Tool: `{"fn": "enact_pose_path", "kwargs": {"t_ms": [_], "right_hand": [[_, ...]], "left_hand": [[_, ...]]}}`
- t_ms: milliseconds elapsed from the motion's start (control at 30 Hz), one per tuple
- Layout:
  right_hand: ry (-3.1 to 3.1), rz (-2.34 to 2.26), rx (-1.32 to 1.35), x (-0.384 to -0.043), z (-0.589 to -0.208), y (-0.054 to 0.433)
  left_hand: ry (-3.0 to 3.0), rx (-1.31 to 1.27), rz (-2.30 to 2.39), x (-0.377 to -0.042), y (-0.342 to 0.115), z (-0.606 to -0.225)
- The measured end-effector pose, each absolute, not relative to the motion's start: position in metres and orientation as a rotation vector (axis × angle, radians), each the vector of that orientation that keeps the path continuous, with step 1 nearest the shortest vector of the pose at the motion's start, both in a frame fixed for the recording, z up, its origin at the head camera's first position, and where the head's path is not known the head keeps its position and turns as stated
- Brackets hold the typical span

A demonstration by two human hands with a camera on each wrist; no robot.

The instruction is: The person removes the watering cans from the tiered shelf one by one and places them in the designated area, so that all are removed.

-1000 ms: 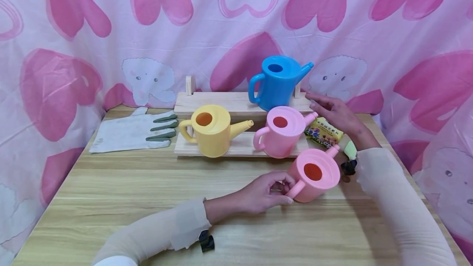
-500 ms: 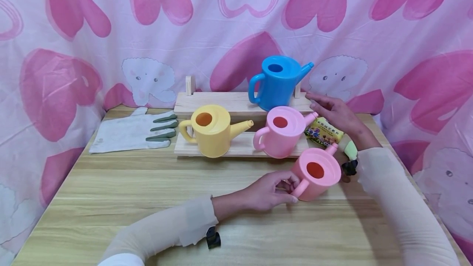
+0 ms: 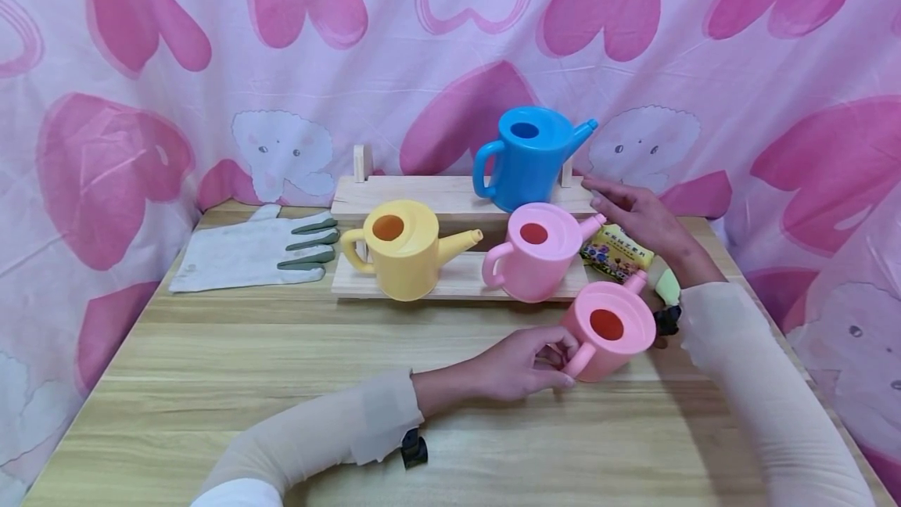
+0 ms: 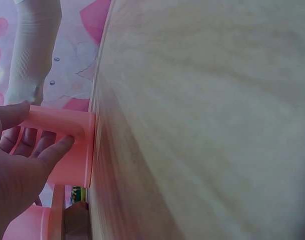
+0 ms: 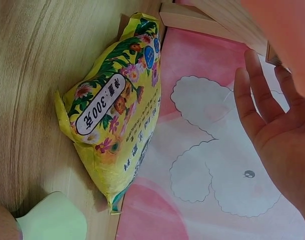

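A: What has just changed?

B: The left hand (image 3: 517,366), its fingers curled round the handle of a coral-pink plastic watering can (image 3: 629,343), has shifted slightly rightward with it, right of centre in the lower half of the frame. Farther right, the right hand (image 3: 644,221) has stayed put, fingers relaxed and gripping nothing I can see, beside the right end of a two-tier pale wooden rack (image 3: 422,194). I can't tell whether they touch it.

A: Meaning what for the work?

B: A small adjustment, I'd judge. The can is in front of the rack, not on it, and its base appears to meet the table in the left wrist view.

A: And the surface?

B: On the wood-grain table (image 3: 317,366), a white cloth glove with green fingers (image 3: 239,257) lies at left. Mid-frame, the rack bears a yellow plastic watering can (image 3: 408,257) below, a blue plastic one (image 3: 531,163) above and a light-pink plastic one (image 3: 538,249) below. At right lie a yellow floral packet (image 3: 618,251) and a pale-green flat blade (image 5: 52,217).

A: The room?

B: Pink-and-white heart-patterned curtain (image 3: 450,37), left edge to right.
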State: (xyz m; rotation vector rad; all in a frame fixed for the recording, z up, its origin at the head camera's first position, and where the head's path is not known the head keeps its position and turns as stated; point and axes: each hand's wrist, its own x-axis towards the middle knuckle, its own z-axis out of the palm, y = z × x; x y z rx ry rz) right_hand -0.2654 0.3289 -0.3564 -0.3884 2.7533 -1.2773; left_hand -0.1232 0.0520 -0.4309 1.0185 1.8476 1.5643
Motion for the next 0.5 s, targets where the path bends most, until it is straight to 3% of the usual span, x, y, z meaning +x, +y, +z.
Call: {"fn": "enact_pose_path", "kwargs": {"t_ms": [500], "right_hand": [[2.754, -1.267, -0.373, -0.2636, -0.3555, 0.3275]], "left_hand": [[1.849, 1.024, 1.537, -0.1258, 0.05, -0.428]]}}
